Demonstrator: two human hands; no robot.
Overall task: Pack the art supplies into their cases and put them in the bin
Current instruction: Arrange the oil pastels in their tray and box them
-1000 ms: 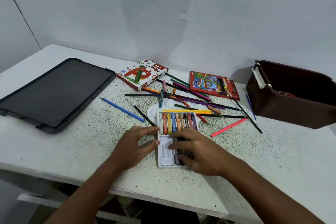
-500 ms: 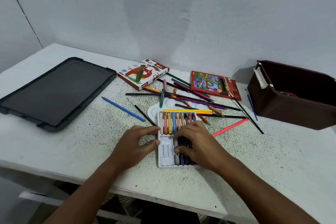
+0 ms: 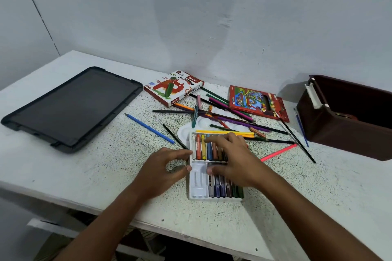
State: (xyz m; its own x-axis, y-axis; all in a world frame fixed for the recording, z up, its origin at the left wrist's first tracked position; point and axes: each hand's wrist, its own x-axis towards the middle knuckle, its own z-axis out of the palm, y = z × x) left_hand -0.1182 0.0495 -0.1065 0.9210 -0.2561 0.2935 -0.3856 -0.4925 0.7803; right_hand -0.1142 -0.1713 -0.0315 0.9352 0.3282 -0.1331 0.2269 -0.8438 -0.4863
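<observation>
White speckled table (image 3: 106,171), pale grey wall (image 3: 191,17)

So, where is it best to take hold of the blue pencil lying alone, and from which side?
Probably pinch the blue pencil near its middle, coming from above with fingers across its length. It lies flat on the table, apart from the pile, so both long sides look free; only its lower end nears a black brush.

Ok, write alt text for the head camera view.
Two hands work at a white tray of oil pastels on a speckled table: the left hand steadies its side, the right hand lies over the pastels. Behind lie loose pencils, two boxes, a black lid and a brown bin.
</observation>
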